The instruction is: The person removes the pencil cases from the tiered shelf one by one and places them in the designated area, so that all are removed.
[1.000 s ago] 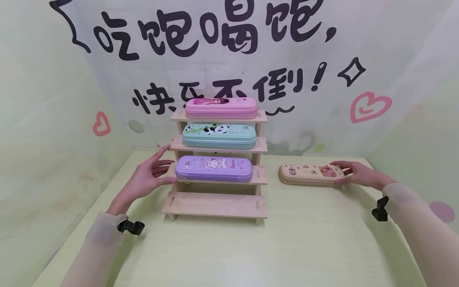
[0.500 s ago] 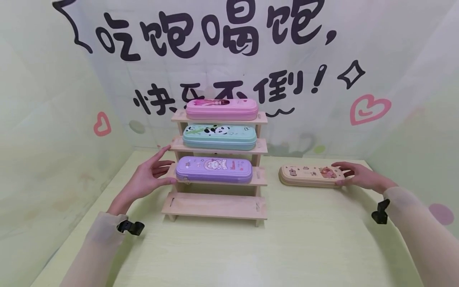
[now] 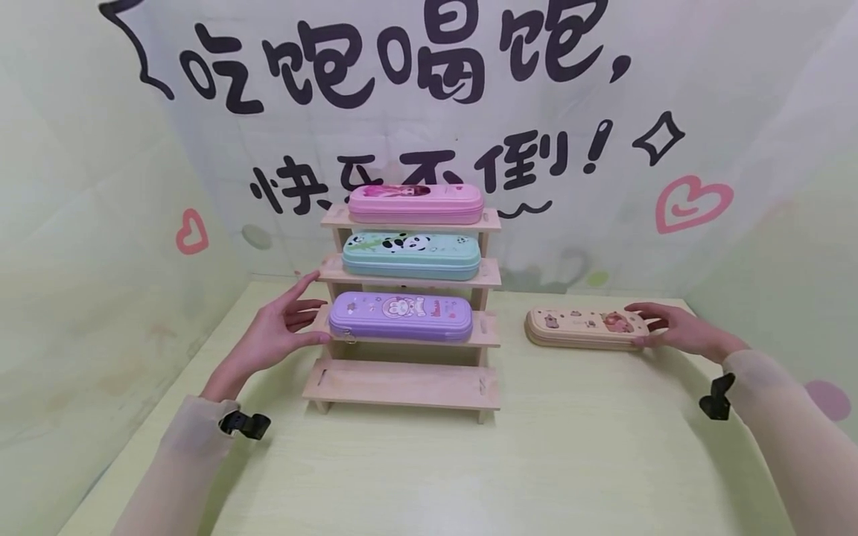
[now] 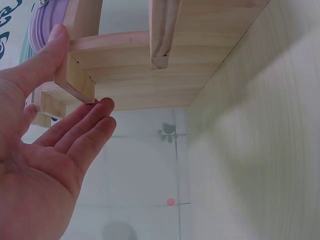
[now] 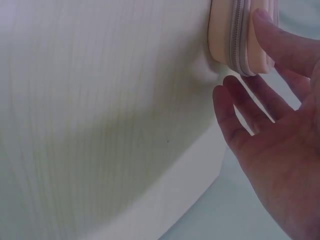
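Note:
At the left, my left hand (image 3: 271, 335) holds the end of a stepped wooden rack (image 3: 402, 383). Its thumb is on the edge of the third shelf and the index finger reaches the shelf above; the left wrist view shows the other fingertips by the shelf's end. On the table to the right lies a cream pencil case (image 3: 583, 327) with bear pictures and a zip. My right hand (image 3: 684, 331) pinches its right end, thumb in front and fingers behind. A purple pencil case (image 3: 401, 316) rests on the third shelf, near my left thumb.
A mint pencil case (image 3: 412, 255) with pandas is on the second shelf, a pink one (image 3: 415, 204) on the top shelf. The lowest shelf is bare wood. A printed cloth wall (image 3: 570, 201) stands behind the pale table (image 3: 415, 476).
The cream pencil case and my right hand have shifted very slightly to the right. My left hand keeps its place at the rack.

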`<state>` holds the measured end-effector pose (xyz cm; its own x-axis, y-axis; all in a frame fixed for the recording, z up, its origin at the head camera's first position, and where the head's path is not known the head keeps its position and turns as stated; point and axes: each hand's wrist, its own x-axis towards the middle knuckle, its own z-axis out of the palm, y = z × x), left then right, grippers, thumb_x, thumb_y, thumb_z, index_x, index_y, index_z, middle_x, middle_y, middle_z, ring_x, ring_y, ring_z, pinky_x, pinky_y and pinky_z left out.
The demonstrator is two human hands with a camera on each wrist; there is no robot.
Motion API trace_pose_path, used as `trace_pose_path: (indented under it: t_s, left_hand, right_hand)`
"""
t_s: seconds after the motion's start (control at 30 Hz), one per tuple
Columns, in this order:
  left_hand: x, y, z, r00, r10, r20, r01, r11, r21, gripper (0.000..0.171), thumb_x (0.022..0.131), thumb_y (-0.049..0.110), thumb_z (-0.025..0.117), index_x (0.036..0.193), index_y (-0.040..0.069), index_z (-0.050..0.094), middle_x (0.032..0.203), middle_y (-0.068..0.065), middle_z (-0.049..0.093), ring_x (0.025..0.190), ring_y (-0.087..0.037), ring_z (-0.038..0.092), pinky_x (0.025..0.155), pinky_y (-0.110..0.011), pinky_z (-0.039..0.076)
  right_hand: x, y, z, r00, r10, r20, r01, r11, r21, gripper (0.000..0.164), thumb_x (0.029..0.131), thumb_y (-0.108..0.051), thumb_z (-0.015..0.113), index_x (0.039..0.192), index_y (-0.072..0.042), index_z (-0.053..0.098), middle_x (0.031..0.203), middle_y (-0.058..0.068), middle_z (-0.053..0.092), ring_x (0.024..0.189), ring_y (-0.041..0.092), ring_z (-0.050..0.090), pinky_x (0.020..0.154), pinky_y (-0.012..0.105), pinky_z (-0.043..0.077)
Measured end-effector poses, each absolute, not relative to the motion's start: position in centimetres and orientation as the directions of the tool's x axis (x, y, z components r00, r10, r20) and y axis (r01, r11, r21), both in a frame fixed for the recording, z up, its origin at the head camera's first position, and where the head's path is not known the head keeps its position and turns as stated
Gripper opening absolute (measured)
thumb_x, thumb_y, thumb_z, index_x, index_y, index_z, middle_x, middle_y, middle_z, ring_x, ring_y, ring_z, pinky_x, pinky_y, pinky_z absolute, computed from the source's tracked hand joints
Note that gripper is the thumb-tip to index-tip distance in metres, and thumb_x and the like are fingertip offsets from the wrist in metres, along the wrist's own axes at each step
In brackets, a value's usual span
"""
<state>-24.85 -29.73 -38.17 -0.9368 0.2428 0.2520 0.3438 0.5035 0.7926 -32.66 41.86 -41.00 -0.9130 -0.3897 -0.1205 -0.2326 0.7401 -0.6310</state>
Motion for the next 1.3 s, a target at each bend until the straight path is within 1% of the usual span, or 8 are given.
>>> trace_pose_path:
  t_s: [0.37,0.67,0.77,0.83,0.93,1.03,1.17,1.3]
  left_hand:
    - [-24.9,-29.4,-38.0,-0.939,0.243,0.243,0.337,0.506,0.794,0.109,0.084,0.015,0.092,0.168,0.039,0.027,0.145,-0.025,0.059,0.133,-0.042,0.059,0.105,-0.045,0.052]
    - [-24.9,-29.5,-38.2,-0.937,0.245,0.25,0.344,0.511,0.788,0.109,0.084,0.016,0.092,0.168,0.038,0.026,0.146,-0.025,0.059,0.132,-0.042,0.059,0.105,-0.042,0.052]
    - [-24.9,-29.5,-38.2,-0.937,0.246,0.248,0.343,0.506,0.792,0.109,0.084,0.016,0.092,0.168,0.038,0.026,0.146,-0.025,0.058,0.133,-0.043,0.059,0.105,-0.044,0.052]
    - [-24.8,-29.5,-38.2,-0.939,0.244,0.244,0.337,0.503,0.796,0.11,0.084,0.016,0.092,0.168,0.038,0.025,0.146,-0.025,0.058,0.133,-0.043,0.058,0.105,-0.045,0.052]
    - [-24.8,-29.5,-38.2,-0.941,0.241,0.239,0.331,0.501,0.8,0.11,0.084,0.016,0.092,0.168,0.04,0.025,0.147,-0.025,0.057,0.133,-0.043,0.058,0.105,-0.045,0.052]
    - [-24.7,-29.5,-38.3,-0.94,0.242,0.241,0.334,0.499,0.8,0.11,0.084,0.016,0.091,0.168,0.04,0.025,0.147,-0.025,0.057,0.133,-0.043,0.058,0.105,-0.043,0.052]
    - [-24.8,-29.5,-38.4,-0.94,0.243,0.241,0.334,0.497,0.801,0.11,0.085,0.015,0.091,0.168,0.039,0.025,0.147,-0.026,0.057,0.133,-0.043,0.058,0.105,-0.041,0.052]
    - [-24.8,-29.6,-38.4,-0.943,0.237,0.235,0.325,0.496,0.805,0.11,0.085,0.015,0.091,0.168,0.04,0.024,0.147,-0.026,0.057,0.134,-0.043,0.057,0.105,-0.041,0.052]
  right_hand:
    - [-31.7,42.5,-40.8,-0.93,-0.359,-0.081,-0.238,0.754,-0.613,0.08,0.096,-0.022,0.08,0.157,0.007,0.037,0.148,0.038,0.046,0.127,0.052,0.054,0.087,0.032,0.056]
    - [-30.5,42.9,-40.6,-0.941,-0.336,-0.032,-0.253,0.765,-0.592,0.081,0.097,-0.019,0.079,0.158,0.007,0.034,0.151,0.039,0.039,0.13,0.057,0.047,0.093,0.052,0.055]
    - [-29.7,42.9,-40.3,-0.943,-0.333,-0.01,-0.269,0.779,-0.566,0.081,0.096,-0.018,0.08,0.158,0.007,0.034,0.15,0.038,0.039,0.129,0.057,0.046,0.092,0.055,0.055]
    - [-29.0,42.7,-40.2,-0.942,-0.334,0.007,-0.281,0.781,-0.558,0.081,0.096,-0.017,0.081,0.157,0.007,0.035,0.15,0.037,0.039,0.128,0.058,0.046,0.09,0.054,0.057]
    - [-27.7,42.6,-40.1,-0.943,-0.332,0.038,-0.298,0.784,-0.545,0.079,0.095,-0.018,0.082,0.157,0.005,0.038,0.152,0.033,0.04,0.127,0.055,0.047,0.087,0.046,0.06]
    - [-26.5,42.4,-40.2,-0.937,-0.337,0.089,-0.332,0.786,-0.521,0.077,0.093,-0.018,0.083,0.155,0.003,0.043,0.152,0.028,0.044,0.125,0.048,0.051,0.084,0.036,0.059]
    - [-25.0,41.6,-40.2,-0.922,-0.34,0.183,-0.385,0.779,-0.494,0.07,0.091,-0.016,0.085,0.151,0.0,0.052,0.148,0.021,0.052,0.119,0.017,0.054,0.082,0.03,0.058]
    - [-23.8,39.9,-39.5,-0.914,-0.339,0.224,-0.407,0.763,-0.502,0.065,0.092,-0.014,0.085,0.148,-0.001,0.055,0.144,0.018,0.055,0.113,-0.003,0.049,0.082,0.026,0.057]
